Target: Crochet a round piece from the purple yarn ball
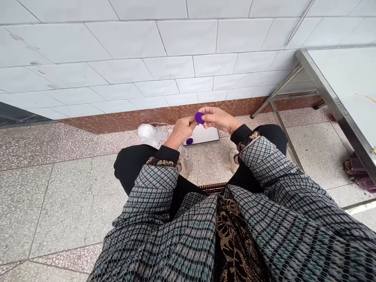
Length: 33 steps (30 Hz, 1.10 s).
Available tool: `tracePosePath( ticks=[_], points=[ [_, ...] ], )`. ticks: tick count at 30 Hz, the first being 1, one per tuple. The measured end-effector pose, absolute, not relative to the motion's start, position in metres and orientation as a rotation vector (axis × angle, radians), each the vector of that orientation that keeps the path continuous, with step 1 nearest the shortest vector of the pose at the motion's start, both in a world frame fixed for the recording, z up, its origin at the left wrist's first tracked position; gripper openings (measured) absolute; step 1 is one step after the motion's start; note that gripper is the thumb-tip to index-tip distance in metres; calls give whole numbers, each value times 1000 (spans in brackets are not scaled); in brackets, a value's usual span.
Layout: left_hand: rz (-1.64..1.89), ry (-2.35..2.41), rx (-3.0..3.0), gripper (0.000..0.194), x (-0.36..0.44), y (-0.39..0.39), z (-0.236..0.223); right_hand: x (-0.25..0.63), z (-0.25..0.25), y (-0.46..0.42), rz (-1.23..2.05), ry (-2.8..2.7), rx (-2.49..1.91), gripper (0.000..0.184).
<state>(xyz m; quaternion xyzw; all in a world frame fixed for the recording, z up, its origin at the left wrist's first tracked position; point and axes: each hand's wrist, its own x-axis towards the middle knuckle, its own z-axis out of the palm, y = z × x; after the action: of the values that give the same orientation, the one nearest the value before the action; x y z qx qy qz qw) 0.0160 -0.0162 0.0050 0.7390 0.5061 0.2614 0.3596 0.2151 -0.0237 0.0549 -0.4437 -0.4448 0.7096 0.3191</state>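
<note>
Currently, in the head view, the right hand (216, 118) is pinching a purple disc (199, 117) by its right side; the left hand (182, 130) is meeting its lower left with bunched fingertips, whether gripping I cannot tell; another purple piece (189, 141) is lying at a white panel's (205, 135) near left corner

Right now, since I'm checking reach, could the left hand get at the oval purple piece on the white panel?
Probably yes: nothing visible covers the oval purple piece, and the left hand is close by, though it is busy at the purple disc that the right hand pinches.
</note>
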Motion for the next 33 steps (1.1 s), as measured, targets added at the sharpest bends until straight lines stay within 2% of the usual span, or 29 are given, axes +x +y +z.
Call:
tracePosePath(
  ticks=[5, 9, 12, 16, 22, 25, 29, 33],
  points=[
    [537, 1078, 1999, 18, 24, -25, 3, 205, 42, -14, 1601, -1177, -1294, 23],
    [589, 1009, 2105, 18, 19, -28, 6, 202, 34, -11, 1409, -1325, -1513, 30],
    [705, 1074, 2132, 19, 12, -28, 8, 204, 31, -16, 1584, -1422, -1571, 28],
    [831, 1223, 2053, 16, 7, -35, 10, 203, 31, -31, 1968, -1275, -1393, 21],
    [947, 1313, 1758, 12, 2, -61, -3, 196, 34, -61, 2124, -1022, -1276, 17],
    [1022, 1275, 1535, 15, -1, -75, -17, 195, 28, -80, 2134, -1006, -1193, 12],
    [1093, 1208, 1398, 16, 2, -90, -33, 193, 17, -101, 2062, -930, -1030, 15],
    [986, 1265, 1471, 14, 11, -99, -36, 189, 13, -104, 1810, -875, -1001, 19]
  ],
)
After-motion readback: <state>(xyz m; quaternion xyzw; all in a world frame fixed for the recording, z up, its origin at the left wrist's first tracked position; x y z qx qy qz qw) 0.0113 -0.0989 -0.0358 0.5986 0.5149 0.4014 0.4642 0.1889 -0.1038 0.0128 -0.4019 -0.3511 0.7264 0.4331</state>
